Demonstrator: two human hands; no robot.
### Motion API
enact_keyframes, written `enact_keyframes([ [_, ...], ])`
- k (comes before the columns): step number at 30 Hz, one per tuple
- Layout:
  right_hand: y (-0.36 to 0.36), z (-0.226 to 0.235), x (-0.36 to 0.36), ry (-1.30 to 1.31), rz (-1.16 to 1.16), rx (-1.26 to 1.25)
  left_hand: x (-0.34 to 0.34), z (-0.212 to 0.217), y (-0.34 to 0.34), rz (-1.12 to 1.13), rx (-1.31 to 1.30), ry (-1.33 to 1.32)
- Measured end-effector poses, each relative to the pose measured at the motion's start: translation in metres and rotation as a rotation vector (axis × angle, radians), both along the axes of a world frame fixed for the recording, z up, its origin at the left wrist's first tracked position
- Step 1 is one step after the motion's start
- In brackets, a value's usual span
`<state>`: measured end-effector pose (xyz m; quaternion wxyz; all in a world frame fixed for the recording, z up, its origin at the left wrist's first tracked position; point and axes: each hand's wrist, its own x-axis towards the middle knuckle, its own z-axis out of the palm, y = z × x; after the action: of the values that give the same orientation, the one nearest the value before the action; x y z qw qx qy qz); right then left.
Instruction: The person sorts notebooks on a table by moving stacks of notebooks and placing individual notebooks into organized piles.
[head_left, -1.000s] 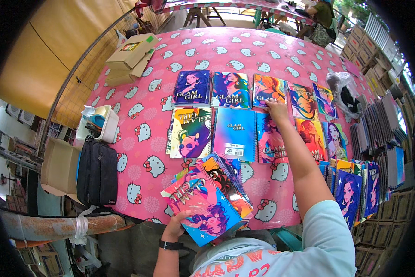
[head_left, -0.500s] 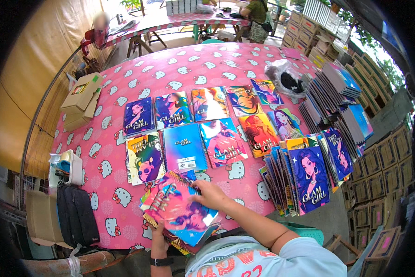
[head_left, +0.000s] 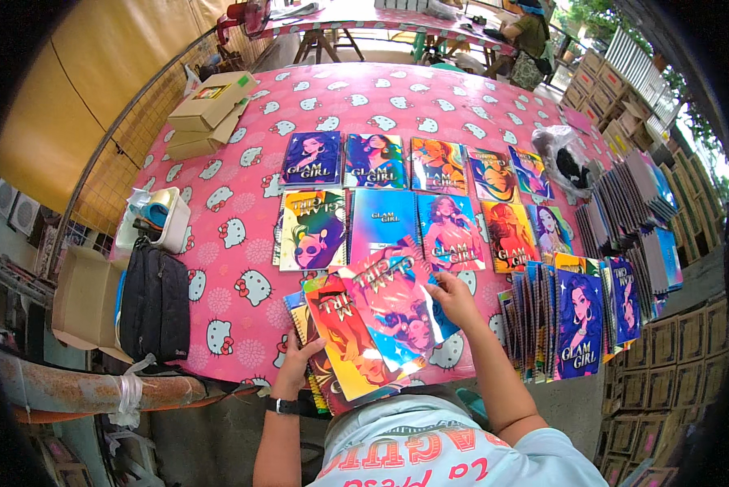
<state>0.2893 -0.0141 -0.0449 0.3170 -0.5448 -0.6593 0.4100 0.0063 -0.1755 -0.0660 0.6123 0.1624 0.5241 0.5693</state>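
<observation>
One pink notebook [head_left: 402, 318] is being pinched by the right hand [head_left: 455, 300], overlapping the stack [head_left: 350, 347] the left hand [head_left: 298, 365] is gripping over the table [head_left: 236, 362]'s near edge; any slack in the left grip could be sending it floorward.

1. Bright glare slides right across the held notebook [head_left: 397, 312], its paper cover smooth and thoroughly glossy!
2. Look at the table [head_left: 247, 334], dressed in a slick, plastic-looking sheet, shining hard at its far end.
3. Cardboard next, plain matt brown, on the box [head_left: 198, 114].
4. Thin, crinkled, see-through plastic: that's the bag [head_left: 553, 146].
5. Dull black cloth on the case [head_left: 155, 300], smooth white plastic on the bin [head_left: 177, 217].
6. And rough, rusty metal along the pipe [head_left: 76, 394]!
</observation>
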Motion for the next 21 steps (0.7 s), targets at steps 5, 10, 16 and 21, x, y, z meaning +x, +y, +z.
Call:
enact_keyframes([
  [5, 0.011, -0.009, 0.006, 0.112, -0.031, -0.033, 0.002, 0.004, 0.001, 0.001, -0.011, -0.041],
  [10, 0.010, -0.020, 0.006, 0.131, -0.102, -0.003, 0.003, 0.002, 0.002, -0.013, -0.001, -0.031],
  [16, 0.026, 0.021, 0.029, 0.039, -0.265, 0.229, -0.006, -0.003, -0.001, -0.050, 0.007, -0.094],
  [21, 0.025, 0.063, 0.048, 0.160, -0.375, 0.375, -0.012, -0.013, -0.004, -0.074, 0.067, -0.148],
])
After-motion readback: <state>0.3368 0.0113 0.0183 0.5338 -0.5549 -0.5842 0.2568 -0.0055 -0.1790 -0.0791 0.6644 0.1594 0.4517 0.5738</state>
